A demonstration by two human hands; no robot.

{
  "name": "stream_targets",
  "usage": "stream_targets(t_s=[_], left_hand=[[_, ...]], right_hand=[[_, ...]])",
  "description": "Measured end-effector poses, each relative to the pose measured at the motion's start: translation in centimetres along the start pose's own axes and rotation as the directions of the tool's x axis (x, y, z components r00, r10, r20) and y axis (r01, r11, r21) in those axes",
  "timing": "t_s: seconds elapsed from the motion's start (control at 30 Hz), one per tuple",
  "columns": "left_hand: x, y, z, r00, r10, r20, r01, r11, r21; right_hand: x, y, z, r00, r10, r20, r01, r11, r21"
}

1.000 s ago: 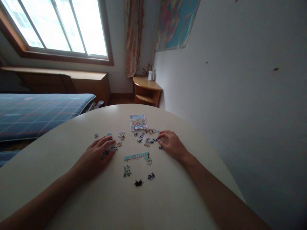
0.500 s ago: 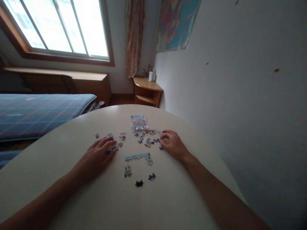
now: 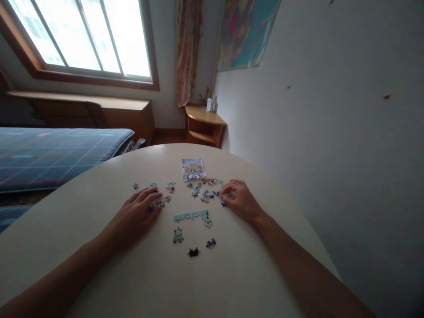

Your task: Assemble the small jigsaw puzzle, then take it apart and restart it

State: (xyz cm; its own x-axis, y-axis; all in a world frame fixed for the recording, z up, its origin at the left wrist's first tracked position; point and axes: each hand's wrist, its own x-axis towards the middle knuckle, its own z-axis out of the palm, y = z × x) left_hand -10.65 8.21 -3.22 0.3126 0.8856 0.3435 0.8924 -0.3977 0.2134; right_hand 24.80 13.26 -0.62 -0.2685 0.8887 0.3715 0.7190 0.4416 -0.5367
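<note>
My left hand [image 3: 139,210] lies palm down on the table with its fingers stretched out and apart. Loose jigsaw puzzle pieces [image 3: 168,198] are around and partly under its fingers. Across from it, my right hand [image 3: 241,201] rests at the right edge of another pile of puzzle pieces [image 3: 205,194]. Its thumb and forefinger curl until their tips come together; whatever is between them is too small to make out. Nearer to me is a joined blue-topped corner strip [image 3: 190,216]. Below it are a greenish joined section [image 3: 178,236], a dark piece [image 3: 194,252] and another piece [image 3: 211,243].
A crumpled picture sheet [image 3: 193,169] lies behind the pieces on the round white table [image 3: 165,287]. Past the table edge are a plaid mattress [image 3: 59,154] on the left and a wooden corner shelf [image 3: 205,115]. A wall [image 3: 314,145] runs along the right.
The whole view has shifted slightly. Both hands stay in nearly the same place, and the puzzle pieces keep their arrangement.
</note>
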Motion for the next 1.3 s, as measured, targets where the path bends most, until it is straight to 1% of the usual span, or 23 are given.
stream_targets(t_s=[0.1,0.17,0.23,0.3,0.4,0.43,0.5,0.57,0.63,0.7,0.8,1.0,1.07,1.17,1.3], left_hand=[[0.0,0.1,0.0,1.000,0.005,-0.006,-0.005,1.000,-0.003],[0.1,0.2,0.0,1.000,0.003,-0.013,-0.003,1.000,-0.009],[0.1,0.4,-0.1,1.000,-0.010,-0.018,0.010,1.000,-0.004],[0.2,0.7,-0.3,1.000,-0.022,-0.012,0.022,1.000,0.019],[0.3,1.4,-0.6,1.000,-0.022,0.012,0.021,0.998,0.055],[0.3,1.7,-0.6,1.000,-0.022,0.010,0.021,0.998,0.060],[0.1,2.4,-0.7,0.999,-0.026,-0.019,0.028,0.998,0.064],[-0.2,3.3,-0.7,0.999,-0.016,-0.046,0.018,0.998,0.063],[-0.6,4.0,-0.7,1.000,0.017,-0.024,-0.016,0.998,0.054],[-0.9,4.5,-0.8,0.998,0.061,0.030,-0.062,0.998,0.031],[-1.1,4.7,-0.7,0.993,0.097,0.067,-0.097,0.995,-0.004],[-1.0,4.7,-0.7,0.992,0.093,0.086,-0.093,0.996,-0.009],[-1.0,4.8,-0.8,0.992,0.088,0.090,-0.089,0.996,-0.002],[-1.0,4.9,-0.9,0.991,0.084,0.102,-0.085,0.996,0.004],[-1.0,5.1,-1.1,0.991,0.081,0.111,-0.082,0.997,0.004]], right_hand=[[-0.2,-0.1,-0.2,0.999,0.029,0.041,-0.030,0.999,0.033],[-0.3,-0.3,-0.3,0.998,0.047,0.043,-0.050,0.997,0.061],[-0.5,-1.0,-0.4,0.999,0.025,0.044,-0.030,0.994,0.102],[-0.8,-2.5,-0.2,0.998,-0.037,0.055,0.029,0.989,0.147],[-1.0,-6.2,0.4,0.993,-0.099,0.065,0.085,0.979,0.188],[-1.0,-7.4,0.7,0.989,-0.121,0.084,0.102,0.973,0.207],[-0.9,-9.5,1.5,0.972,-0.183,0.147,0.146,0.961,0.235],[-0.7,-10.5,2.3,0.964,-0.209,0.164,0.168,0.957,0.237],[-0.7,-10.5,3.3,0.970,-0.199,0.137,0.163,0.958,0.236],[-0.8,-9.9,4.0,0.973,-0.202,0.115,0.170,0.956,0.238],[-1.2,-9.0,4.7,0.962,-0.242,0.125,0.205,0.946,0.252],[-1.9,-8.7,5.0,0.928,-0.332,0.169,0.284,0.924,0.256],[-1.9,-8.7,5.1,0.923,-0.343,0.176,0.295,0.922,0.250],[-1.9,-8.6,5.1,0.921,-0.350,0.169,0.305,0.920,0.247],[-1.7,-8.7,5.0,0.900,-0.407,0.157,0.363,0.898,0.247]])
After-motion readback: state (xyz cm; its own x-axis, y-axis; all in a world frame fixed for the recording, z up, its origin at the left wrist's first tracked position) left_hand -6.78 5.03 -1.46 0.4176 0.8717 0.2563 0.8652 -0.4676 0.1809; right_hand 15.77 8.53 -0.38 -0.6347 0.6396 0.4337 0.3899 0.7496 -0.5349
